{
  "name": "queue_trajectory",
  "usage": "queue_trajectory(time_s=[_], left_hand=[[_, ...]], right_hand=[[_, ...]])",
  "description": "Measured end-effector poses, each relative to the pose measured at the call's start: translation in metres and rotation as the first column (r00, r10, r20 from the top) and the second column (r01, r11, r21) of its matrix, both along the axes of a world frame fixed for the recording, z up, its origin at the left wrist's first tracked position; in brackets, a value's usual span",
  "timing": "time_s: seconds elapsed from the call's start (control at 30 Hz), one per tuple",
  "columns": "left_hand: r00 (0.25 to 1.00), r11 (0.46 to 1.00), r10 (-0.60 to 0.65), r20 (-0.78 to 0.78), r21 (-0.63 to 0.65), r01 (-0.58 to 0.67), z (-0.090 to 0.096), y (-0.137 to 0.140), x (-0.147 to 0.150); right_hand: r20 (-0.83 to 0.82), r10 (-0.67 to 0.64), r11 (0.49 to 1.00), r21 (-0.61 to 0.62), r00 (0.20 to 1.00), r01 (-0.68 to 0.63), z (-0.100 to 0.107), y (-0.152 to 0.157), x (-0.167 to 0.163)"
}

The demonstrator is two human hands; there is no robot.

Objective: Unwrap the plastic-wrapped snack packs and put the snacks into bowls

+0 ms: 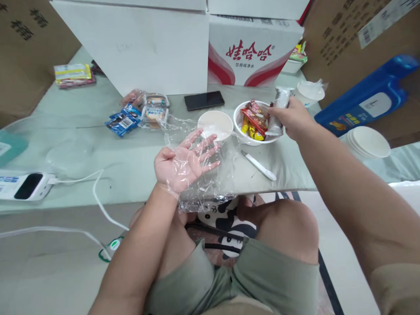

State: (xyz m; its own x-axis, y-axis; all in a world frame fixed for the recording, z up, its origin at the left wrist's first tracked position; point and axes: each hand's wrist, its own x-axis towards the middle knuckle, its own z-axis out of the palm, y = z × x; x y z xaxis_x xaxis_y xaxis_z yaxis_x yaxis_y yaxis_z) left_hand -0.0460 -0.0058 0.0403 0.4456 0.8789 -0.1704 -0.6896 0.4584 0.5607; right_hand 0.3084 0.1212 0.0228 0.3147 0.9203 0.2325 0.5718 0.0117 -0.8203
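The left arm reaches up from the bottom, and the left hand (183, 168) lies palm up, wide open, with its fingers spread. Thin clear plastic (210, 188) is crinkly and shiny, and it lies over that hand and hangs down past the table edge. To the right of it, a white craft knife (260, 167) lies on the table (131, 168). Just past the fingertips is a round white tub (215, 124).

The right arm stretches farther out. The right hand (298, 120) pinches a silvery packet (281, 103) between thumb and fingers. The packet is long and stands up, with its low end inside the right side of a white bowl (239, 127). Red and yellow snack packs (254, 120) are in the bowl too.

Behind are a black phone (204, 101) and a white and red carton (251, 57).
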Motion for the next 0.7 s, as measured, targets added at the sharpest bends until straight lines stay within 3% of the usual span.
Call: queue_trajectory(time_s=[0.1,0.17,0.27,0.4,0.47,0.6,0.63,0.7], left_hand=[[1.0,1.0,-0.016,-0.017,0.016,0.016,0.0,0.001,0.0],[0.999,0.999,-0.04,-0.02,0.022,0.04,0.0,0.001,0.0],[0.996,0.996,-0.085,-0.01,0.026,0.085,-0.002,0.001,0.001],[0.991,0.99,-0.136,-0.013,0.031,0.137,-0.004,0.0,0.001],[0.984,0.984,-0.176,-0.014,0.027,0.177,-0.004,-0.001,0.002],[0.955,0.956,-0.294,-0.037,-0.027,0.293,-0.002,-0.004,0.003],[0.945,0.947,-0.321,-0.056,-0.051,0.318,-0.002,-0.005,0.004],[0.923,0.927,-0.369,-0.109,-0.108,0.358,-0.003,-0.007,0.005]], right_hand=[[0.138,-0.123,0.985,-0.105,0.983,0.139,0.0,-0.007,0.013],[0.202,-0.155,0.986,-0.024,0.967,0.163,-0.001,-0.022,0.014],[0.337,-0.09,0.995,0.071,0.937,0.07,-0.005,-0.048,0.007],[0.451,0.052,0.999,-0.026,0.891,-0.046,-0.005,-0.07,-0.003],[0.466,0.056,0.998,-0.008,0.883,-0.059,0.002,-0.08,-0.009],[0.288,0.051,0.976,0.19,0.956,-0.109,0.018,-0.12,-0.04],[0.194,0.127,0.962,0.215,0.973,-0.168,0.02,-0.132,-0.053],[0.038,0.378,0.9,0.22,0.925,-0.376,0.02,-0.155,-0.082]])
